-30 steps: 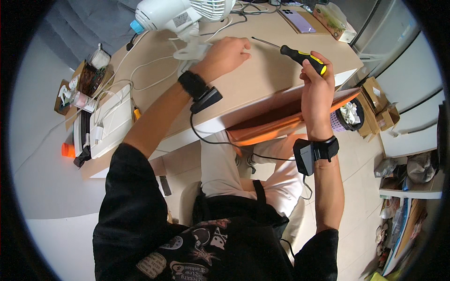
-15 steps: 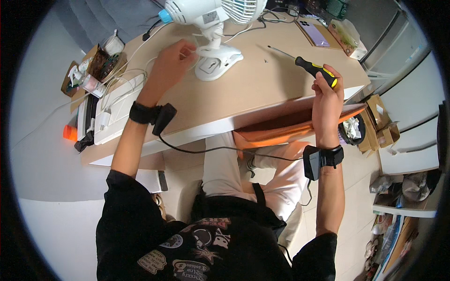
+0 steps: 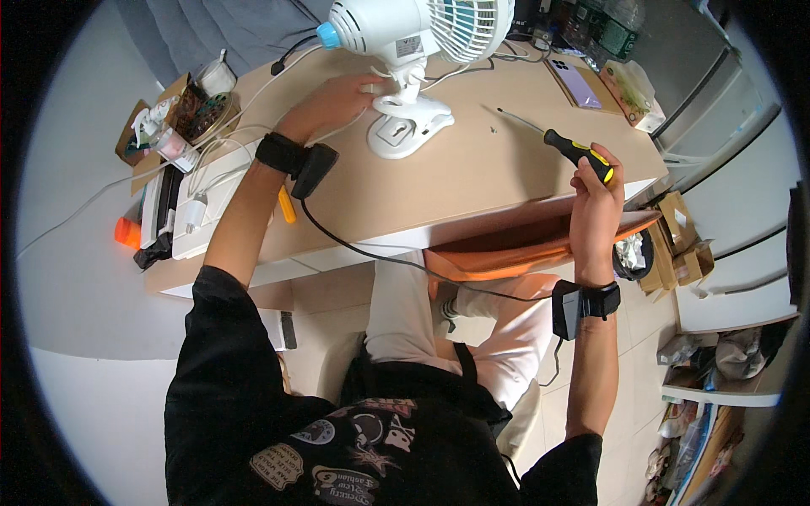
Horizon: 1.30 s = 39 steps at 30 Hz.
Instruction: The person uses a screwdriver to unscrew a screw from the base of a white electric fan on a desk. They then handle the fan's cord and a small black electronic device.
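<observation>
At the top centre of the frame a small white plastic desk fan [image 3: 413,51] with a round grille stands on the light wooden table [image 3: 472,181]. The left hand [image 3: 337,97] rests against its stand, fingers curled around it. At the right, the right hand [image 3: 597,198] is closed around the black-and-yellow handle of a slim screwdriver [image 3: 567,150], whose metal shaft points up-left over the table, well apart from the fan.

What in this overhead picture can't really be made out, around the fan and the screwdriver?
All in the head view:
- Fan: its top is cut off by the upper edge.
- Left hand: fingertips hidden behind the fan's neck, so the grip is unclear.
- Screwdriver: handle end covered by the right hand; tip too small to tell its type.
- Tiny speck on the desk near the tip: too small to identify.
</observation>
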Available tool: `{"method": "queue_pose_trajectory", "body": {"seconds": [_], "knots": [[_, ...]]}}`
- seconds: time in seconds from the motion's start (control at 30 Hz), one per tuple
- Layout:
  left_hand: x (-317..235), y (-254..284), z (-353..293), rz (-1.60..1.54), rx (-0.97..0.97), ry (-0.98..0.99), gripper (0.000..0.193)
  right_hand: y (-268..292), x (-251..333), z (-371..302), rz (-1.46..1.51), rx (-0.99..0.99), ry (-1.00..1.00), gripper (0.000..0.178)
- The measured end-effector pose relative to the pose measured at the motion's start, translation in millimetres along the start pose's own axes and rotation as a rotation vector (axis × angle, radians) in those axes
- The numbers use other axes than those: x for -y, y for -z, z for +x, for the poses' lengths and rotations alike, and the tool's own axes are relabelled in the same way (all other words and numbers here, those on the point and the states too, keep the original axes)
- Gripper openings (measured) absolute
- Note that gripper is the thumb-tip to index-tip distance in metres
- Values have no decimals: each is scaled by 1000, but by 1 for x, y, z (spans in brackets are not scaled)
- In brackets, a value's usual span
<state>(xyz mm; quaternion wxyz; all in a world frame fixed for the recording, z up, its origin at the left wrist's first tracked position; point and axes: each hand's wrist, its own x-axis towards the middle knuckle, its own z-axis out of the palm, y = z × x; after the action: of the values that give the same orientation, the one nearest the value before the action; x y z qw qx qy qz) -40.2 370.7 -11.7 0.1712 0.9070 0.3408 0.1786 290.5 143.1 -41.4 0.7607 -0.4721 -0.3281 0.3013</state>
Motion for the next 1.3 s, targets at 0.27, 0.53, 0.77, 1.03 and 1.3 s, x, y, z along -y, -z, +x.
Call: {"method": "queue_pose_trajectory", "body": {"seconds": [0.27, 0.53, 0.77, 1.03, 1.3], "knots": [[-26, 22, -1, 58, 130, 123, 38, 2, 0, 2, -37, -12, 0, 30], [5, 1, 10, 469, -62, 21, 29, 0, 1, 0, -24, -4, -7, 30], [16, -18, 22, -347, -35, -91, 29, 2, -2, 2, -28, -11, 16, 30], [-2, -16, 33, -788, 180, -169, 48, 0, 1, 0, -33, -12, 13, 30], [-14, -15, 26, -828, 112, -136, 37, 0, 2, -1, -16, 6, 8, 30]]}}
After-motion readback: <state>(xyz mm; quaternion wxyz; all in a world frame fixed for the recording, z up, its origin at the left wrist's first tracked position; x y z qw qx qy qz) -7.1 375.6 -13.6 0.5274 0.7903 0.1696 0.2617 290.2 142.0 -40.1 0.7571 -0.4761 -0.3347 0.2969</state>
